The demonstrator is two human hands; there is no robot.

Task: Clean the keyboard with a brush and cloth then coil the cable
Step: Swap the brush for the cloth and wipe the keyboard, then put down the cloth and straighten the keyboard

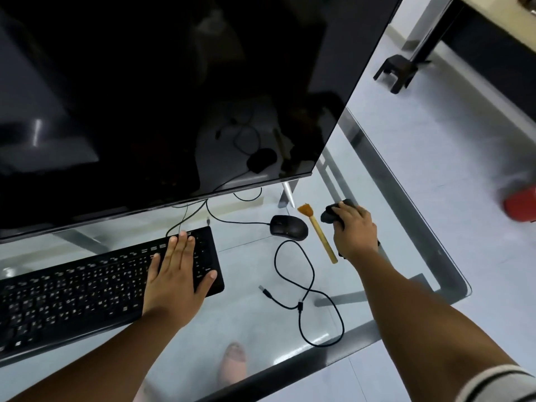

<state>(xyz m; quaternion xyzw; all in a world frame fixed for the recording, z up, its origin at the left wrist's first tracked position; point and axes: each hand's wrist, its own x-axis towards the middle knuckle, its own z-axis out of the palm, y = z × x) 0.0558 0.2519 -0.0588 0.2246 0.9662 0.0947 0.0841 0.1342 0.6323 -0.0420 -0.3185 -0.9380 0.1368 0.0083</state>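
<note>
Glass worktop (249, 265), metal frame under it; rounded right corner close beyond right hand (352, 232). Open glass between keyboard (87, 285) and near edge, also right of keyboard around cable (304, 285). Back blocked by large dark monitor (159, 97), overhanging keyboard's far edge.

Keyboard black, lying at a slant on left part of worktop, right end just under monitor's lower edge. Left hand (177, 271) flat on its right end, fingers (181, 248) spread and extended, palm down, gripping nothing.

Right hand at far right, fingers curled around dark bunched cloth (330, 214), resting on glass. Brush (317, 232) just left of that hand: pale wooden handle, short orange bristles pointing away, lying flat, apparently not touched. Black mouse (288, 226) left of brush, its wire running back under monitor.

Cable black, loose on glass in an open figure-eight right of keyboard, both plug ends free, near the crossing of the loops.

Key legends blurred, unreadable. No brand visible on monitor or mouse.

Pale tiled floor seen through glass; a foot in a light shoe (233, 362) below. Dark low stool (396, 72) on floor, far right. Red object (520, 206) at right edge, blurred.
</note>
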